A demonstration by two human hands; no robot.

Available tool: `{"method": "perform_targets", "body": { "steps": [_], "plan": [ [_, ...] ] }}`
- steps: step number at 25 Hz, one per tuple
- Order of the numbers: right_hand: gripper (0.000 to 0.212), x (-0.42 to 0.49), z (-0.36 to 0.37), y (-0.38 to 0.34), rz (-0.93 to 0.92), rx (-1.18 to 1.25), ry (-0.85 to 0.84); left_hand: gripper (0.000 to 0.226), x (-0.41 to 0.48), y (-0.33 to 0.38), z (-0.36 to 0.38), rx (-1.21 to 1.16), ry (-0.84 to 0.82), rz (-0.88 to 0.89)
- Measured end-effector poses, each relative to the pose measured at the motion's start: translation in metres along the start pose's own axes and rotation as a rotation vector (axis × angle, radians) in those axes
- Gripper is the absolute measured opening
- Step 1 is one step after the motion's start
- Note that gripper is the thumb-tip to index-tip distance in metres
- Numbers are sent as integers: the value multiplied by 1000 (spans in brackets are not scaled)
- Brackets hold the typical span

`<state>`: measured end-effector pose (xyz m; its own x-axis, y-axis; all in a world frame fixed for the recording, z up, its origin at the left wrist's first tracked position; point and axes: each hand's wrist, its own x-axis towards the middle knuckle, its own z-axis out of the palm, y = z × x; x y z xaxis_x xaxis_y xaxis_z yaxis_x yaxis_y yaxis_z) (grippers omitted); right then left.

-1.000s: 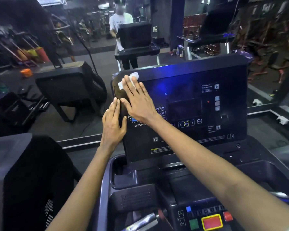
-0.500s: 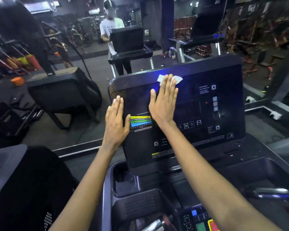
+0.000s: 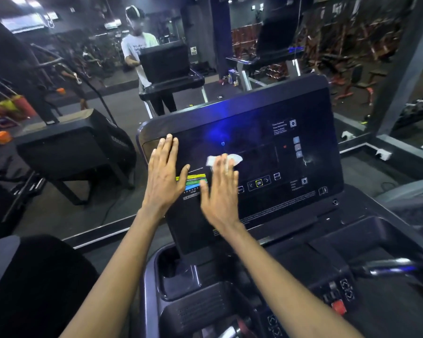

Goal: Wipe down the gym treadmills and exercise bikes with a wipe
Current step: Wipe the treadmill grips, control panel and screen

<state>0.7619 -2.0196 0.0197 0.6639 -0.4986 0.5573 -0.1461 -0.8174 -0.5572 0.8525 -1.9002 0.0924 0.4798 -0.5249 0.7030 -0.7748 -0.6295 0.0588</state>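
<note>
Nearest, at the bottom edge, lies the treadmill's dark grey plastic lower console [image 3: 205, 311], with a square red stop button [image 3: 338, 307] on its right side and a deep rounded cup recess [image 3: 178, 276] on its left. A shiny metal handgrip [image 3: 391, 269] crosses the right side just above the button. Two bare forearms reach up over this console.

Beyond it, the black glossy treadmill display panel [image 3: 266, 132] stands tilted back. The left hand [image 3: 165, 176] lies flat on the panel's left part. Its fingers are straight and pressed together, the fingertips near the upper left corner. Its thumb is spread out to the right, touching a block of yellow, green and blue stripes [image 3: 193, 181]. The right hand [image 3: 221, 193] lies flat just beside it, nearer the panel's middle. Its fingers are straight and close together, somewhat blurred, and they press a white crumpled wipe [image 3: 236, 159] against the screen. The wipe shows past the fingertips on both sides, a little left of the panel's middle and above a yellow-lit OK key [image 3: 258, 182].

Further off on the left stands a second black treadmill console [image 3: 76, 145], and a small orange object [image 3: 0, 137] lies on the dark floor. Farthest, a person in a white T-shirt [image 3: 137, 48] stands behind another black console [image 3: 164, 62]
</note>
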Motion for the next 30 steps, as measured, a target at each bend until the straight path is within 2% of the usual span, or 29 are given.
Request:
{"method": "perform_targets", "body": {
  "steps": [3,8,13,18,22,25,30],
  "plan": [
    [67,-17,3,4,-110,-91,-88,68,1,2,0,19,9,29],
    [68,-48,-6,66,184,-145,-34,70,-5,13,10,30,-71,108],
    [69,-89,-8,88,101,-168,-140,75,0,26,19,20,-75,93],
    [73,-104,-9,114,360,-115,-87,75,1,26,17,38,-88,86],
    [71,-104,-3,92,232,-7,-110,72,9,26,14,37,-69,75],
    [68,-61,-9,76,89,35,-102,71,18,22,7,28,-68,50],
    [68,17,-24,49,-181,-59,-94,69,33,17,-3,65,-76,53]
  ]
}}
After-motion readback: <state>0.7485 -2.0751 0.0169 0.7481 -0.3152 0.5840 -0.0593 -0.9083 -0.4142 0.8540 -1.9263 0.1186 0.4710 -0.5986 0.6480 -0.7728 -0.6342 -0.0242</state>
